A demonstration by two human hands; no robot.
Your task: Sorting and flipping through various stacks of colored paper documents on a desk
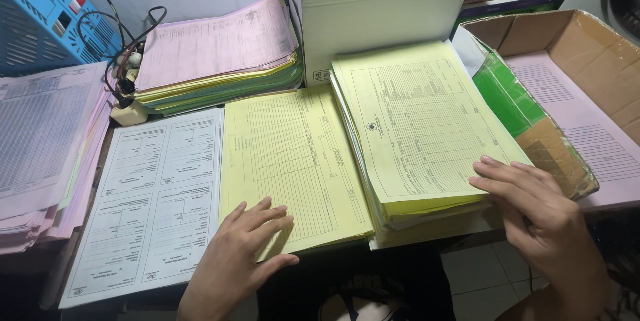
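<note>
On the desk, the left hand (pixel 243 254) lay flat and open on the low yellow form pile (pixel 293 161). The right hand (pixel 533 214), gripping nothing, fingered the tall yellow stack (pixel 413 121) at its corner. Sorting seemed underway; lifting one sheet would need a careful pinch.

Head view — steeply down, close over paper stacks (pixel 427 128)

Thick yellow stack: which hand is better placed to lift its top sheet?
Probably the right hand: its fingertips rest on the thick yellow stack's near corner. The left hand lies flat on the thinner yellow pile.
</note>
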